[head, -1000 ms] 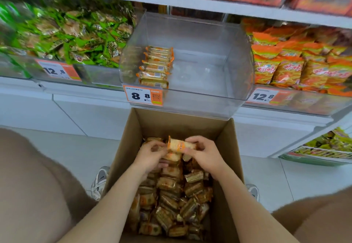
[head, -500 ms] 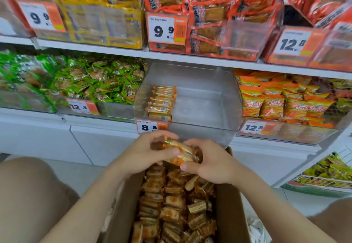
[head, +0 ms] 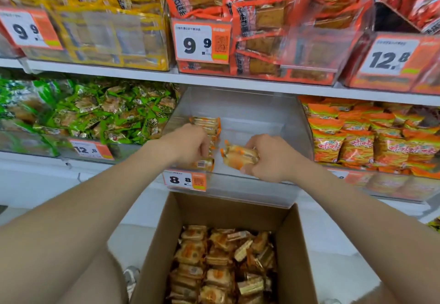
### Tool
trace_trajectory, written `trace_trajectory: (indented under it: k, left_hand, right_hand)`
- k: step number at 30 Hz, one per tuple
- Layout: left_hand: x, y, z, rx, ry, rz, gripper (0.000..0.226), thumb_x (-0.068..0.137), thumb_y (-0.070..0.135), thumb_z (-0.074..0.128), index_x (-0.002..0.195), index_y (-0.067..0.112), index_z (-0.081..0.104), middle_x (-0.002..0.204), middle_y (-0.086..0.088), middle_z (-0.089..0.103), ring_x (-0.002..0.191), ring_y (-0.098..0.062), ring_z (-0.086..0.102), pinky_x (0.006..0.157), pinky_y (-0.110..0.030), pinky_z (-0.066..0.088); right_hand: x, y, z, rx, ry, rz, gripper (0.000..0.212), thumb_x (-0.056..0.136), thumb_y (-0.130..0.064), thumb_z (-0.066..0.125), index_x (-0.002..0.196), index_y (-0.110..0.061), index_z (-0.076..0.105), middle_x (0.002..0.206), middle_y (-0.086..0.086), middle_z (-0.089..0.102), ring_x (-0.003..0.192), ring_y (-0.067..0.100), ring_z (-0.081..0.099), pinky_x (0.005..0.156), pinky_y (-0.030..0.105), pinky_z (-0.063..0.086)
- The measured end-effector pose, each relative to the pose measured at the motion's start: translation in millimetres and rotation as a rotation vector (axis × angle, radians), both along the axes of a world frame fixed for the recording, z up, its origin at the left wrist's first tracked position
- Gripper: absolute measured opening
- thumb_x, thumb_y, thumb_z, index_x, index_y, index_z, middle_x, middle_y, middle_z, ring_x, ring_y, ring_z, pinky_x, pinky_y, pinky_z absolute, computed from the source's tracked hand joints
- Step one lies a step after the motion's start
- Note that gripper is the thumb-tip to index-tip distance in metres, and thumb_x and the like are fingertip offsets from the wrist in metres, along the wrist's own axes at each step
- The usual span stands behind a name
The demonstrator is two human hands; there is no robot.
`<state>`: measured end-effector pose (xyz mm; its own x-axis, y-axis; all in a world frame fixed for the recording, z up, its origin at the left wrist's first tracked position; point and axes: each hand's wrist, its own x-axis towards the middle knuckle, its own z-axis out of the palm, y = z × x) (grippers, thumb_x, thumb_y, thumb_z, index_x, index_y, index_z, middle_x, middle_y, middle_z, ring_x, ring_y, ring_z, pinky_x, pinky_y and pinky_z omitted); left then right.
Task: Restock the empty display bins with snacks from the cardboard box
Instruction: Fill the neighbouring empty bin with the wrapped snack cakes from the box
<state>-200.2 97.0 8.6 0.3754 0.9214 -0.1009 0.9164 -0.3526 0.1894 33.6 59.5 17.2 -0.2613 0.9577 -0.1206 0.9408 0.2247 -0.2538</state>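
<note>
A shop aisle, its shelves (head: 133,71) crowded with bright snack bags above and to both sides. The packs (head: 240,157) in hand are small foil-wrapped bars, a few together, held over the floor of the clear bin (head: 250,110), near its middle and just right of the row (head: 207,123) lined up along its left wall. They look light and fairly stiff inside, but the wrapper is glossy and likely slippery, and the filling may crumble if squeezed. They are best taken across the long sides with thumb and fingers, not by the crimped ends. The right hand (head: 276,160) is clamped round them in that way. The left hand (head: 188,144) lies on the row with fingers curled down; whether it pinches a pack or only steadies the row I cannot tell. Below the bin's price tag (head: 184,179) stands the open box (head: 214,210), with a loose heap (head: 221,263) of the same bars inside
</note>
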Motion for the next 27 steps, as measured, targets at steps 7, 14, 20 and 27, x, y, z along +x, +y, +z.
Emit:
trace_trajectory:
  k: [7,14,20,27]
  left_hand:
    - [-3,26,-29,-0.079,0.114,-0.095,0.039,0.083,-0.004,0.073,0.115,0.018,0.077,0.118,-0.002,0.070,0.110,-0.020,0.067,0.094,-0.034,0.057]
    - [-6,41,-32,-0.094,0.084,-0.082,0.036,0.076,0.002,0.086,0.103,0.024,0.074,0.100,0.004,0.061,0.093,-0.017,0.065,0.087,-0.035,0.058]
    - [-8,45,-32,-0.062,0.098,-0.113,0.031,0.090,0.004,0.073,0.117,0.018,0.076,0.104,0.004,0.063,0.109,-0.021,0.066,0.091,-0.030,0.054]
    - [-8,44,-37,-0.015,0.196,-0.079,0.018,0.098,0.011,0.068,0.116,0.013,0.073,0.129,-0.010,0.053,0.121,-0.032,0.057,0.101,-0.044,0.050]
  right_hand:
    - [-11,44,-39,-0.159,-0.119,0.073,0.047,0.079,-0.037,0.081,0.118,-0.014,0.067,0.115,0.005,0.067,0.101,0.028,0.063,0.087,0.037,0.058]
    - [-16,55,-43,-0.213,-0.220,0.142,0.043,0.085,-0.022,0.070,0.125,-0.006,0.068,0.120,0.015,0.069,0.108,0.035,0.066,0.076,0.040,0.057]
    - [-14,61,-46,-0.189,-0.130,0.244,0.058,0.087,-0.027,0.078,0.140,-0.031,0.053,0.121,0.001,0.055,0.116,0.026,0.054,0.079,0.031,0.040]
    - [-20,59,-40,-0.227,-0.187,0.259,0.059,0.090,-0.022,0.071,0.144,-0.026,0.048,0.094,-0.005,0.044,0.109,0.027,0.055,0.075,0.036,0.048]
